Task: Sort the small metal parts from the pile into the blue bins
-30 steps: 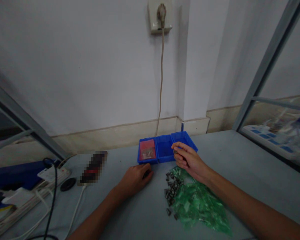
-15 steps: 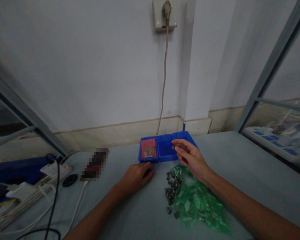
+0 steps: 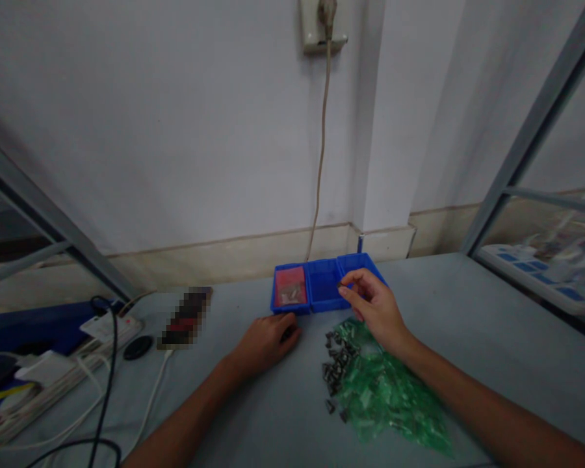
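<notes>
Three small blue bins (image 3: pixel 324 286) stand side by side at the back of the grey table (image 3: pixel 468 325). The left bin holds a red packet (image 3: pixel 290 286). My right hand (image 3: pixel 373 305) hovers over the middle and right bins, its thumb and fingers pinched on a small dark part (image 3: pixel 340 285). My left hand (image 3: pixel 268 338) rests on the table just in front of the left bin, fingers curled under; what they hold, if anything, is hidden. A heap of green plastic bags (image 3: pixel 390 396) with several small dark parts (image 3: pixel 336 364) along its left edge lies under my right forearm.
A power strip (image 3: pixel 110 325), white and black cables (image 3: pixel 102 396) and a round black object (image 3: pixel 136 348) crowd the left side. A blurred dark item (image 3: pixel 185 318) lies left of the bins. A cord (image 3: pixel 319 149) runs down the wall. Metal frame bars stand at both sides.
My right hand opened its fingers over the bins half a second ago, then pinched again with a small dark part at the fingertips. The left hand has stayed put.
</notes>
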`<state>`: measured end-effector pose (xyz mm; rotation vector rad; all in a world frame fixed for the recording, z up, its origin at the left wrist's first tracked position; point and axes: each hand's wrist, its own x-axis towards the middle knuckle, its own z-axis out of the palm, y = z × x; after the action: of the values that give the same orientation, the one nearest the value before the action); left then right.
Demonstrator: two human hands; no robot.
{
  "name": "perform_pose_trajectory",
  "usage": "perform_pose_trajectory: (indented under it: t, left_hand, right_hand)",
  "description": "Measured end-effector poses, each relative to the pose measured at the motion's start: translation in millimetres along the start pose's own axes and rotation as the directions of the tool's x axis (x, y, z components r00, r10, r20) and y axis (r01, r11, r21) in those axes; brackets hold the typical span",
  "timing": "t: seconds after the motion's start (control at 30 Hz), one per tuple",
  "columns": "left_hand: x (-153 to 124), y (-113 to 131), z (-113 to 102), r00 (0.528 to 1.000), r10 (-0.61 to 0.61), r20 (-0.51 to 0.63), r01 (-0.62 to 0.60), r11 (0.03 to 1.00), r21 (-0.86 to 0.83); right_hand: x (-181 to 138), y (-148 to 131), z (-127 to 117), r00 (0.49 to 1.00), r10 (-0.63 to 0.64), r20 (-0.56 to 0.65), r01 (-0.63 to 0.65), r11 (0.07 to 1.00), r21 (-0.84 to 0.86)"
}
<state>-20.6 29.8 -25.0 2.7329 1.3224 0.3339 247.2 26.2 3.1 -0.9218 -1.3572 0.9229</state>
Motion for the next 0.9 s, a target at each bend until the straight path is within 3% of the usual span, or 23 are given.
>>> perform_pose_trajectory:
  t: [0.47, 0.7, 0.9]
  left_hand:
    - [0.1, 0.7, -1.0, 1.0, -0.005, 0.008, 0.005, 1.0, 0.001]
    - [0.4, -0.1, -0.1, 1.0, -0.005, 0.005, 0.005, 1.0, 0.005]
    - [0.0, -0.3, 0.2, 1.0, -0.008, 0.013, 0.008, 1.0, -0.002]
  right_hand:
    - [3.9, -5.3, 1.1, 0.966, 0.239, 0.104, -0.26, 0.855, 0.45]
    - [5.4, -5.4, -0.9, 0.911, 0.291, 0.291, -0.407, 0.742, 0.533]
    - [5.4, -3.2, -1.1, 0.932, 0.288, 0.222, -0.364, 0.751, 0.551]
